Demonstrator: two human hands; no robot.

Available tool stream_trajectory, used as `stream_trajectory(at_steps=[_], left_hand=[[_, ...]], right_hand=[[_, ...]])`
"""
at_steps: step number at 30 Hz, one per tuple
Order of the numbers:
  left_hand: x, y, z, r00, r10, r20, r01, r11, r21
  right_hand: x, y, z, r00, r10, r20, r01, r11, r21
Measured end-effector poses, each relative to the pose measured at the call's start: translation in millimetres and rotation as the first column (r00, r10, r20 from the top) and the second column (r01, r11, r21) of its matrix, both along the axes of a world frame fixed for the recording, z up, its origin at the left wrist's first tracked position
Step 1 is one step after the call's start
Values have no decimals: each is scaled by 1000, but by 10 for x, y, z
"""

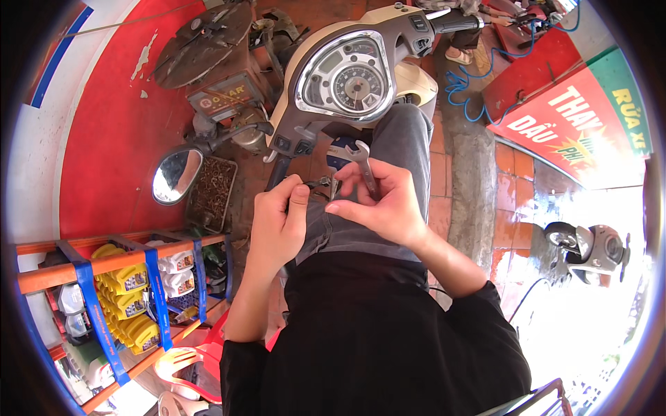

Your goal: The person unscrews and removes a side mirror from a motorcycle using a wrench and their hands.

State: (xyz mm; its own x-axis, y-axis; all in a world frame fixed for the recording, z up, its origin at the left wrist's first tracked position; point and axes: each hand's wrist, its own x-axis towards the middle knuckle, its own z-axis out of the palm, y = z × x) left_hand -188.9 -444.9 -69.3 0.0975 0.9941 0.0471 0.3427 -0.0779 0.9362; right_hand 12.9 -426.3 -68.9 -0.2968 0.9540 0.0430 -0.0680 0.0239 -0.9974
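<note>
My left hand (281,216) is closed around a small dark metal part (317,183), whose end looks like a nut or bolt head. Most of that part is hidden by the fingers. An open-end wrench (363,165) stands up out of my right hand (387,200), jaw upward, its shank lying in the fingers. The right thumb and fingertips are spread beside a thin shiny metal piece (333,186) between the hands; whether they touch it I cannot tell. Both hands are above my lap, just below the scooter's handlebar and instrument cluster (359,86).
A scooter mirror (178,176) sticks out at left. A tray of small rusty parts (212,192) lies beyond it. An orange-blue rack (86,273) holds yellow bottles (127,304). A blue air hose (481,86) coils at upper right near another person's foot (459,55). Another scooter (598,252) stands right.
</note>
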Motion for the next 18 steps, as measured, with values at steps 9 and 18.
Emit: stream_trajectory(at_steps=[9,18], left_hand=[[32,-29,84,996,41,-80,-37,998,52],[79,-20,102,992,24,-125,-24,1000,5]], right_hand=[[-151,68,-38,998,-64,12,60,979,195],[-108,111,-144,999,-40,-7,40,999,28]])
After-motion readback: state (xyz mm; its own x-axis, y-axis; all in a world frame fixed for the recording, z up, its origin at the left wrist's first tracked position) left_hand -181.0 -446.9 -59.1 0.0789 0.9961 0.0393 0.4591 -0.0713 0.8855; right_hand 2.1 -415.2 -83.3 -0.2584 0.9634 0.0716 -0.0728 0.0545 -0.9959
